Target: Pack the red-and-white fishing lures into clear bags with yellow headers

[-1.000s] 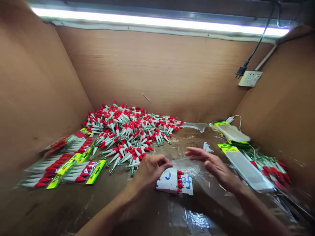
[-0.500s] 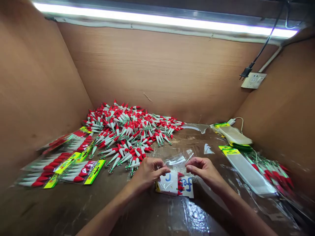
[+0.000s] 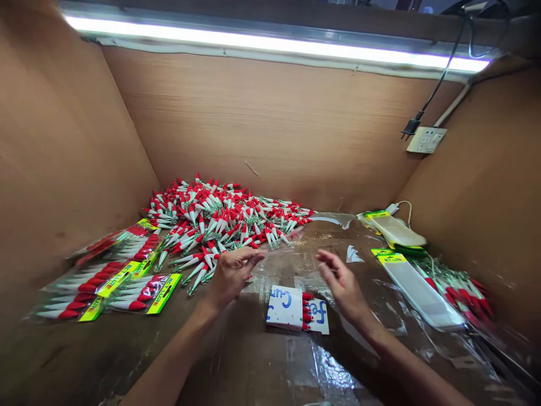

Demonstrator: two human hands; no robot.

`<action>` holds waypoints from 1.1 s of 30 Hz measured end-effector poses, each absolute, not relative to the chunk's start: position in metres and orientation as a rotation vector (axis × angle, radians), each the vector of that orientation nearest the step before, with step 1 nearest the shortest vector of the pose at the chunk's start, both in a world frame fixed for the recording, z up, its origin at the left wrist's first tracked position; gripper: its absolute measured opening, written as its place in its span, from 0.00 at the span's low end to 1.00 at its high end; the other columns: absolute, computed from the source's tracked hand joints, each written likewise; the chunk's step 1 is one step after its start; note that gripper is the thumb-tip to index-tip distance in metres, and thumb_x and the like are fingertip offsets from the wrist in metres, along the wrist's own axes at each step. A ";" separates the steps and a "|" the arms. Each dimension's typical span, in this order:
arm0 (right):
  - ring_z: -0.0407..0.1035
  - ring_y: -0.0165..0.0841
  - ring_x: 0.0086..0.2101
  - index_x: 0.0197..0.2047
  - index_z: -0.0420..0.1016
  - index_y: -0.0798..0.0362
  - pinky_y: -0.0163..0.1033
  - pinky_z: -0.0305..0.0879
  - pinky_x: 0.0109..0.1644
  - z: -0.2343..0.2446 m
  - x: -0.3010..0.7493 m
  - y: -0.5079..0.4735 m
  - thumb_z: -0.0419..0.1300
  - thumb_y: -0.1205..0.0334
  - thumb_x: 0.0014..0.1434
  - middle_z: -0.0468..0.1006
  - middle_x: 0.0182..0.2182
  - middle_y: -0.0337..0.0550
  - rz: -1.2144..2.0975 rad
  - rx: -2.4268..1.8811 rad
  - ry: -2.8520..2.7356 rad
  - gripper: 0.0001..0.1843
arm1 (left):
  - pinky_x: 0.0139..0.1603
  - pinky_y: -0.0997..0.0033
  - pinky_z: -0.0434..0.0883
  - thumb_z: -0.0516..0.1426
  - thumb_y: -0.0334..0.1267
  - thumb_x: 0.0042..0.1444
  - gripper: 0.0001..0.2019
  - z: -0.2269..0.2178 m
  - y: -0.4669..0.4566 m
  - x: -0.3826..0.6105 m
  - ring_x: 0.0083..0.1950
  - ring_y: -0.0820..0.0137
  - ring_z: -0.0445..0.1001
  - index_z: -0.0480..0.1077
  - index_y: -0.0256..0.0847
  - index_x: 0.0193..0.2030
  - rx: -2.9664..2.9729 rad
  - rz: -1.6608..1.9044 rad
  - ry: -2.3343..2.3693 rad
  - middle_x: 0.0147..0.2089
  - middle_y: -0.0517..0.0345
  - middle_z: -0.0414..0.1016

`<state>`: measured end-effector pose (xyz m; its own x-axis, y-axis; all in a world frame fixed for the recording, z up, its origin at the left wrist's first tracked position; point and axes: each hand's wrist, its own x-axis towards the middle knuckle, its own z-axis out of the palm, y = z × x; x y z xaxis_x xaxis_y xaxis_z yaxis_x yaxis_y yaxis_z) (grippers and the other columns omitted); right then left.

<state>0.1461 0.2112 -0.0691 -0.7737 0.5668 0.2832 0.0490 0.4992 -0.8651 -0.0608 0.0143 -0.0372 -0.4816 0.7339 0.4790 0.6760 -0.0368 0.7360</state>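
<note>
Head view. Item: clear bag [image 3: 287,259], thin film, low over the table between my hands, just behind the lettered white card [image 3: 284,306]. Left hand [image 3: 230,273]: fingers pinched on the bag's edge. Right hand [image 3: 342,285]: fingers curled at the far edge; whether they grip it, I cannot tell. Risk: the film may slip free or snag on the lure pile [image 3: 220,220] just beside my left hand. Room: packed bags [image 3: 127,279] left, empty sleeves [image 3: 416,285] right, bare table [image 3: 253,366] nearest me.

Blue "fe" on white card [image 3: 318,311], "BT LURE" on yellow pack header [image 3: 387,258]
</note>
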 end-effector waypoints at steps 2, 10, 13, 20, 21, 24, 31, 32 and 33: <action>0.62 0.46 0.60 0.67 0.62 0.50 0.53 0.59 0.63 -0.073 0.142 0.191 0.58 0.44 0.64 0.68 0.62 0.53 1.071 -0.334 -2.506 0.33 | 0.51 0.63 0.73 0.54 0.43 0.68 0.12 -0.035 0.013 -0.065 0.48 0.63 0.78 0.79 0.45 0.47 1.773 1.499 2.260 0.47 0.54 0.82; 0.56 0.49 0.63 0.72 0.53 0.54 0.58 0.37 0.72 -0.074 0.129 0.144 0.64 0.54 0.54 0.64 0.65 0.55 0.754 0.050 -2.951 0.46 | 0.55 0.58 0.70 0.54 0.33 0.67 0.12 -0.047 0.008 -0.059 0.55 0.61 0.72 0.76 0.49 0.52 2.278 0.956 2.428 0.52 0.54 0.78; 0.51 0.48 0.67 0.72 0.52 0.49 0.57 0.36 0.72 -0.060 0.154 0.160 0.61 0.66 0.47 0.62 0.67 0.49 0.854 0.244 -3.039 0.49 | 0.54 0.58 0.70 0.53 0.33 0.68 0.13 -0.057 0.002 -0.061 0.55 0.61 0.72 0.75 0.49 0.52 2.289 0.941 2.415 0.53 0.53 0.77; 0.63 0.50 0.59 0.55 0.75 0.44 0.61 0.55 0.65 -0.076 0.219 0.191 0.60 0.62 0.59 0.76 0.53 0.48 0.800 -0.235 -2.888 0.20 | 0.52 0.57 0.71 0.53 0.32 0.67 0.13 -0.075 0.006 -0.057 0.54 0.60 0.72 0.74 0.48 0.54 2.351 0.876 2.410 0.53 0.53 0.77; 0.65 0.51 0.56 0.53 0.76 0.46 0.60 0.59 0.63 -0.086 0.225 0.196 0.61 0.58 0.60 0.76 0.52 0.50 0.720 -0.389 -2.823 0.17 | 0.53 0.56 0.71 0.53 0.32 0.67 0.13 -0.077 0.007 -0.055 0.54 0.60 0.72 0.74 0.48 0.53 2.384 0.866 2.403 0.53 0.53 0.77; 0.64 0.53 0.58 0.61 0.70 0.47 0.60 0.62 0.60 -0.114 0.238 0.213 0.62 0.52 0.58 0.70 0.59 0.53 0.479 -0.754 -2.641 0.28 | 0.57 0.54 0.69 0.52 0.30 0.67 0.14 -0.081 0.010 -0.049 0.56 0.60 0.71 0.74 0.48 0.53 2.467 0.811 2.366 0.54 0.53 0.77; 0.67 0.49 0.56 0.66 0.62 0.48 0.53 0.64 0.60 -0.113 0.249 0.240 0.63 0.53 0.54 0.71 0.59 0.51 0.674 -0.857 -2.630 0.36 | 0.60 0.50 0.68 0.52 0.30 0.68 0.16 -0.084 0.013 -0.044 0.58 0.60 0.71 0.74 0.51 0.55 2.496 0.789 2.307 0.56 0.52 0.76; 0.66 0.49 0.57 0.67 0.62 0.48 0.52 0.63 0.61 -0.109 0.248 0.240 0.63 0.53 0.54 0.69 0.60 0.52 0.718 -0.844 -2.629 0.38 | 0.59 0.50 0.69 0.52 0.30 0.68 0.15 -0.085 0.013 -0.044 0.58 0.60 0.71 0.74 0.50 0.55 2.504 0.789 2.295 0.56 0.52 0.76; 0.65 0.49 0.58 0.67 0.61 0.48 0.52 0.63 0.62 -0.106 0.247 0.239 0.63 0.52 0.54 0.68 0.61 0.52 0.767 -0.824 -2.635 0.39 | 0.59 0.51 0.69 0.52 0.30 0.68 0.15 -0.085 0.014 -0.045 0.58 0.60 0.71 0.74 0.50 0.55 2.516 0.787 2.276 0.56 0.52 0.76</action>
